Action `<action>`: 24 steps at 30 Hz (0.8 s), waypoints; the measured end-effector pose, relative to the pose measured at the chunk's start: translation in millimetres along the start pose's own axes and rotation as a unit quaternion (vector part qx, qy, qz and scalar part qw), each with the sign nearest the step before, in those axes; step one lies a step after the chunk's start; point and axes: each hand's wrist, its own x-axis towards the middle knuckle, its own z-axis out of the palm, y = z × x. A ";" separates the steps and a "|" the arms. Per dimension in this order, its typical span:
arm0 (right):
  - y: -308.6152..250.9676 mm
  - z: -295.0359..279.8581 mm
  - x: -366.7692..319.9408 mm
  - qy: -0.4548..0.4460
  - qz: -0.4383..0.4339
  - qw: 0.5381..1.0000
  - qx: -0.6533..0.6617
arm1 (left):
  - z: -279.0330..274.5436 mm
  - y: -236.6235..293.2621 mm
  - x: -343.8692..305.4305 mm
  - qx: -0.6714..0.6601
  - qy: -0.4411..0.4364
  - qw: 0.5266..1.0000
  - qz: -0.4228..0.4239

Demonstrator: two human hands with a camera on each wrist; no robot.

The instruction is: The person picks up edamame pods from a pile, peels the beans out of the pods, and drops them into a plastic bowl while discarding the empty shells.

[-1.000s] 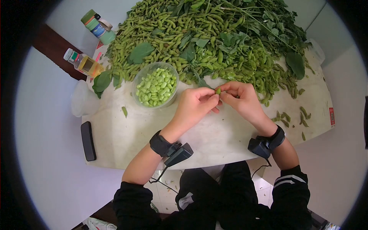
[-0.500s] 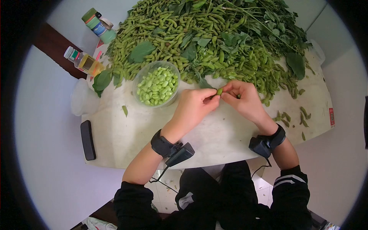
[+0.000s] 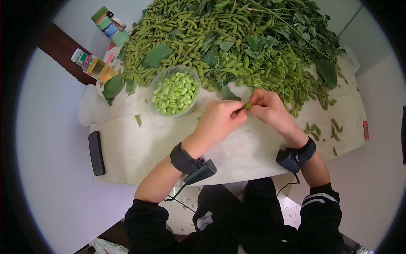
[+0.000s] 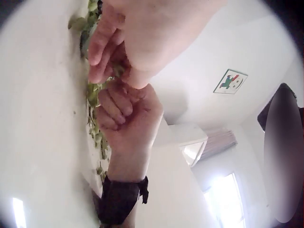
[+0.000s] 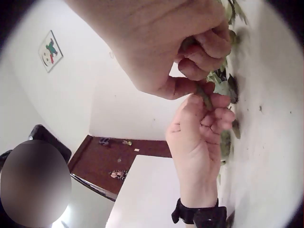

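Observation:
A green soybean pod (image 3: 248, 105) spans the small gap between both hands, over the pale table in front of the bean bowl. My left hand (image 3: 218, 120) pinches one end between thumb and forefinger. At the other end, thumb and fingertips of my right hand (image 3: 272, 111) grip the pod. In the right wrist view the pod (image 5: 205, 97) slants between the two sets of fingertips, and another dark green bit (image 5: 188, 43) shows inside the curled right fingers. A clear plastic bowl (image 3: 153, 108) of shelled green beans (image 3: 175, 94) stands left of my hands.
A large heap of pods (image 3: 186, 34) with leafy stems covers the far side. Loose pods (image 3: 336, 125) lie at right. Along the left edge are a phone (image 3: 96, 153), an empty plastic tub (image 3: 91, 105), a bottle of yellow liquid (image 3: 95, 67) and a green bottle (image 3: 111, 27).
My left hand has shifted right and slightly toward the body, staying at the pod. The pod has moved a little right with it, while the right hand still grips near the same place.

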 end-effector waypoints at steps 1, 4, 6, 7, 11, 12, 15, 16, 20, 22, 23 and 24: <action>0.7 1.0 0.2 0.000 0.000 1.000 0.000 | 1.2 1.0 -0.7 0.011 0.008 1.000 0.000; -1.4 5.7 -0.9 -0.003 -0.013 0.999 0.045 | 5.2 2.2 -2.1 0.052 0.071 0.994 0.059; -8.6 7.7 -3.1 -0.013 0.016 0.995 0.095 | 4.7 -0.8 -1.6 0.025 0.047 0.998 0.027; -8.8 8.6 -2.9 -0.014 0.016 0.995 0.095 | 4.2 -1.7 -1.6 -0.002 0.024 1.000 -0.005; -8.4 7.2 -2.6 -0.009 0.042 0.993 0.113 | 2.8 2.5 -0.9 -0.091 -0.015 0.994 -0.056; -8.2 6.7 -2.1 -0.011 0.045 0.993 0.107 | 2.4 2.7 -0.7 -0.100 -0.018 0.993 -0.061; -5.2 7.0 -1.0 -0.013 0.046 0.992 0.114 | 3.2 2.0 -0.2 -0.142 -0.022 0.987 -0.077; -6.9 6.5 -1.4 -0.013 0.045 0.992 0.114 | 3.9 1.4 -0.1 -0.175 -0.022 0.980 -0.088; -10.5 2.8 -2.1 -0.020 0.077 0.986 0.148 | 1.8 -2.3 3.3 -0.276 -0.054 0.949 -0.145; -10.5 2.4 -2.1 -0.024 0.083 0.982 0.165 | 0.4 -4.2 4.6 -0.340 -0.084 0.922 -0.163; -11.2 3.1 -2.5 -0.022 0.075 0.986 0.150 | 0.5 -4.4 4.7 -0.340 -0.084 0.922 -0.163; -11.5 3.4 -2.7 -0.020 0.067 0.988 0.136 | 0.7 -4.6 4.9 -0.341 -0.076 0.922 -0.166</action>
